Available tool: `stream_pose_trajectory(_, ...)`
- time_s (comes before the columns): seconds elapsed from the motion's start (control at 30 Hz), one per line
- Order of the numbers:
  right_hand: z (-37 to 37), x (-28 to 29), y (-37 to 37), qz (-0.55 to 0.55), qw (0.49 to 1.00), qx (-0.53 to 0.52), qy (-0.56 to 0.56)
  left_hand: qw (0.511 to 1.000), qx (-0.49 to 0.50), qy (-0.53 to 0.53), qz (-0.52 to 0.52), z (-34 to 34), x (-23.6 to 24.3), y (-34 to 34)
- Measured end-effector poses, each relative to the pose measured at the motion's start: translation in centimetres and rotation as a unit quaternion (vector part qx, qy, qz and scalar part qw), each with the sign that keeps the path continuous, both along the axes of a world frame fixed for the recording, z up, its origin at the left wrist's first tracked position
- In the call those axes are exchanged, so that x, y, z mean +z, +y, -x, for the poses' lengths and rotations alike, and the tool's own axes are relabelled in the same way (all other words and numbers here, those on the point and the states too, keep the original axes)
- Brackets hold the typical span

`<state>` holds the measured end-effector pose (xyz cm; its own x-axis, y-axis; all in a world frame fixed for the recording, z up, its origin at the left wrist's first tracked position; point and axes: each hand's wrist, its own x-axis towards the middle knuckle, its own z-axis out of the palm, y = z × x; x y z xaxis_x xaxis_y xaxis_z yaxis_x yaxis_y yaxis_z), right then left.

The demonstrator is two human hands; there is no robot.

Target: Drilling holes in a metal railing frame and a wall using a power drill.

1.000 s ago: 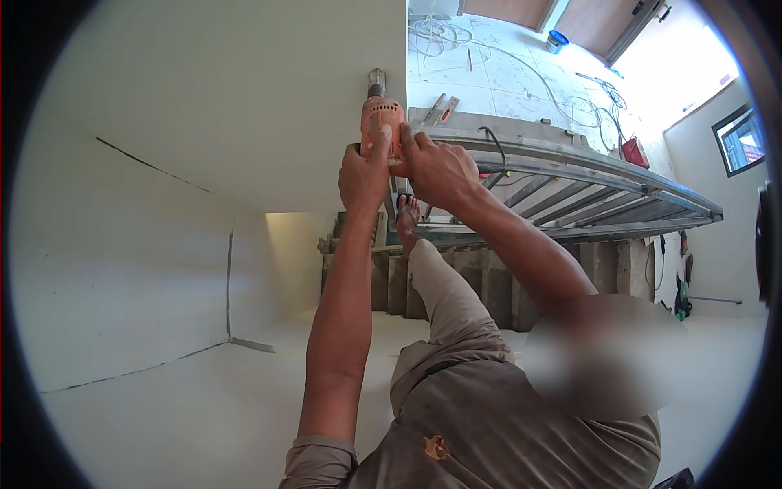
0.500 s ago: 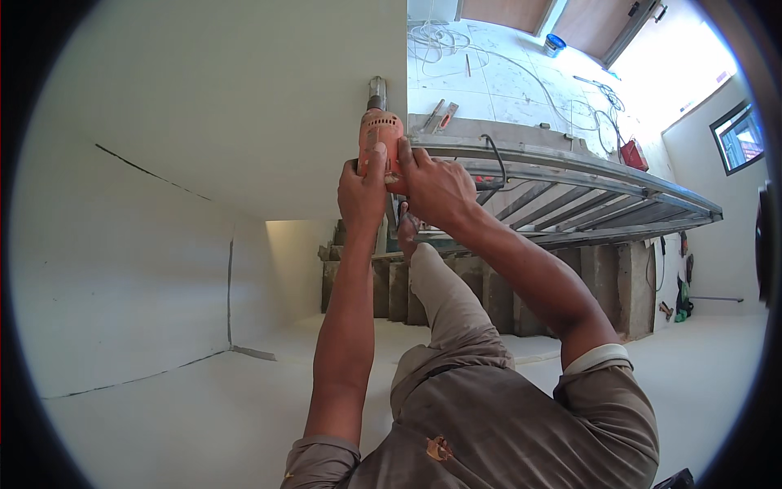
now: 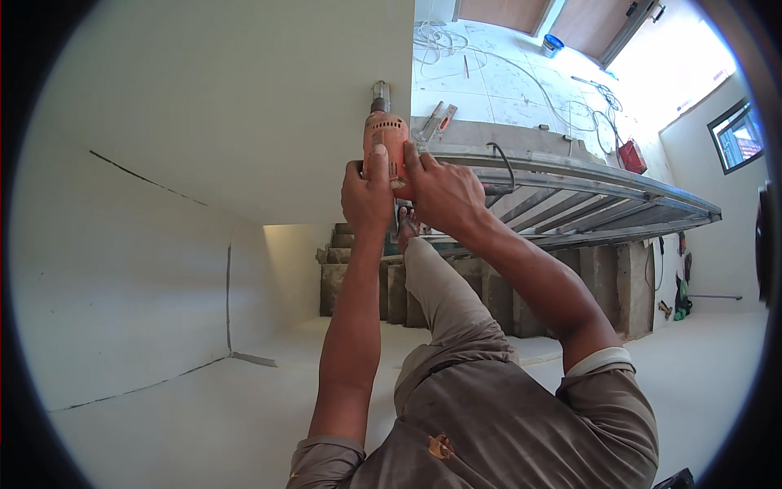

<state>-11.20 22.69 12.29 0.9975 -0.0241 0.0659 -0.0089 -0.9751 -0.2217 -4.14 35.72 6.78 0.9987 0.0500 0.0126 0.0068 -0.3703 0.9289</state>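
An orange-red power drill (image 3: 386,138) is held out in front of me with both hands. Its dark collar and shiny metal front end meet the pale wall (image 3: 244,73) close to the wall's right edge. My left hand (image 3: 366,196) is wrapped round the drill's left side, thumb along the top of the casing. On the other side, my right hand (image 3: 446,191) grips the rear of the body with the fingers pointing forward. The drill's handle and trigger are hidden by my hands. A dark cord (image 3: 507,167) loops up to the right of my right hand.
A metal railing (image 3: 570,169) runs rightward beside me above concrete steps (image 3: 456,285). My bare foot (image 3: 409,224) is below the drill. Beyond lie trowel-like tools (image 3: 440,118), coiled cable (image 3: 440,39), a blue bucket (image 3: 552,45) and a red box (image 3: 632,156) on the tiled floor.
The whole view has shifted slightly, and the drill appears a little lower and further right. Both hands keep their hold, and the drill's front end stays at the wall.
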Motion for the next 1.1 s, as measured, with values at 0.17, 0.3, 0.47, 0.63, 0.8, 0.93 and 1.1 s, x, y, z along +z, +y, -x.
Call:
stream_pose_trajectory(0.17, 0.0, 0.2, -0.1, -0.009, 1.000, -0.003, 0.007, 1.000, 0.000, 0.003, 0.015, 0.1, 0.0, -0.3)
stream_pose_trajectory(0.3, -0.2, 0.4, -0.3, 0.011, 1.000, 0.001, 0.007, 0.999, 0.001, 0.005, 0.039, 0.3, -0.1, -0.5)
stream_pose_trajectory(0.47, -0.2, 1.0, -0.3, 0.026, 1.000, 0.002, 0.005, 0.996, -0.004, 0.013, 0.084, 0.5, 0.0, -0.7)
stream_pose_trajectory(0.63, -0.1, 1.4, -0.1, 0.042, 0.999, 0.008, 0.004, 0.994, -0.018, 0.028, 0.103, 0.4, -0.1, -0.6)
stream_pose_trajectory(0.8, -0.2, 1.7, 0.2, 0.054, 0.998, 0.009, 0.012, 0.991, -0.003, 0.011, 0.131, 0.6, -0.6, -0.9)
stream_pose_trajectory(0.93, -0.2, 2.2, 0.2, 0.068, 0.997, 0.008, 0.028, 0.991, -0.001, -0.003, 0.132, 0.2, -1.6, -0.9)
stream_pose_trajectory(1.1, -0.4, 1.9, 0.2, 0.070, 0.997, 0.017, 0.019, 0.989, 0.021, -0.032, 0.142, 0.4, -1.3, -1.2)
